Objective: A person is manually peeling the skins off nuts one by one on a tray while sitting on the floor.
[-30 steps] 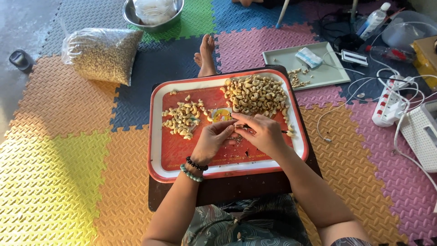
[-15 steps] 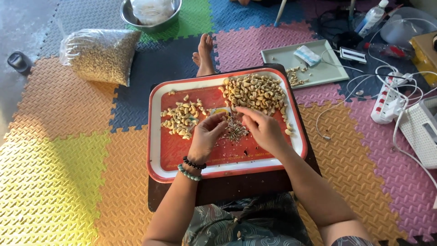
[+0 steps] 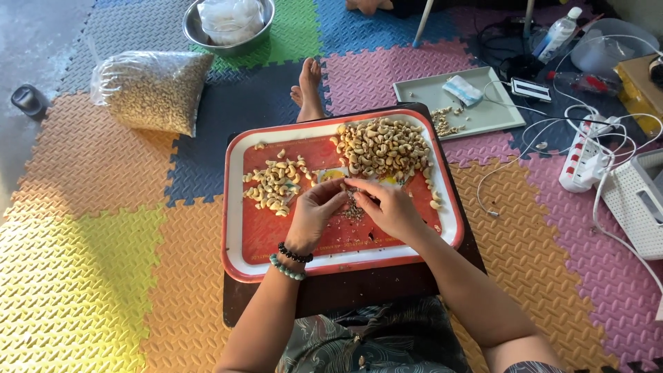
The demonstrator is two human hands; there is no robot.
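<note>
A red tray with a white rim (image 3: 238,207) rests on a dark low board over my lap. A big heap of pale cashew nuts (image 3: 383,146) lies at its far right, a smaller heap of nuts (image 3: 273,185) at its far left. My left hand (image 3: 314,215) and my right hand (image 3: 390,207) meet over the tray's middle, fingertips pinched together on a single nut that is mostly hidden. Dark skin flakes (image 3: 354,211) lie under the fingers. Beaded bracelets circle my left wrist.
A clear bag of nuts (image 3: 152,90) and a steel bowl (image 3: 228,24) lie far left on coloured foam mats. A grey tray (image 3: 476,103) with a few nuts, a power strip (image 3: 583,155), cables and a white basket (image 3: 639,197) sit right. A bare foot (image 3: 309,90) shows beyond the tray.
Both hands have shifted slightly away from me toward the big heap, staying pinched together over the tray's middle. The heaps look unchanged.
</note>
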